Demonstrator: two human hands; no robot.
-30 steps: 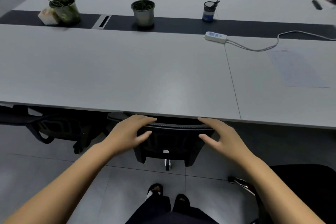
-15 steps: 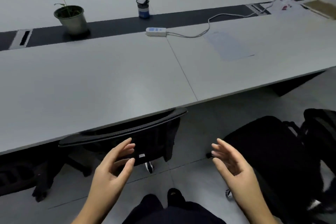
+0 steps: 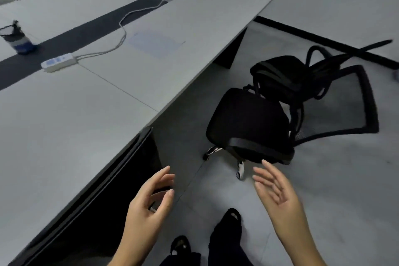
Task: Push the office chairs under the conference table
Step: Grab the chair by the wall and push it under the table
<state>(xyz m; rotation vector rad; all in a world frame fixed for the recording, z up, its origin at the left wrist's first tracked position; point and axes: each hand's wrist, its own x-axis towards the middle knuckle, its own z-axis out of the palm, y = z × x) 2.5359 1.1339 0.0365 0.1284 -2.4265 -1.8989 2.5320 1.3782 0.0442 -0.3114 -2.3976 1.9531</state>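
The long grey conference table (image 3: 133,75) runs from lower left to upper right. One black office chair (image 3: 121,170) sits tucked under its near edge, only its backrest top showing. A second black chair (image 3: 248,123) stands out on the floor, away from the table, its seat facing me. A third black chair (image 3: 302,77) with a mesh back stands just behind it. My left hand (image 3: 151,198) hovers open beside the tucked chair, touching nothing. My right hand (image 3: 274,190) is open, fingers spread, just short of the second chair's front edge.
On the table lie a white power strip (image 3: 59,62) with its cable, a pen cup (image 3: 16,38), a sheet of paper (image 3: 156,42) and clutter at the far end. My feet (image 3: 228,222) stand on the grey tiled floor. A black baseboard (image 3: 323,39) runs along the right.
Both hands let go of the tucked chair's backrest and pulled back. My view swung right along the table, bringing the two untucked chairs into view; my right hand now nears the closer one.
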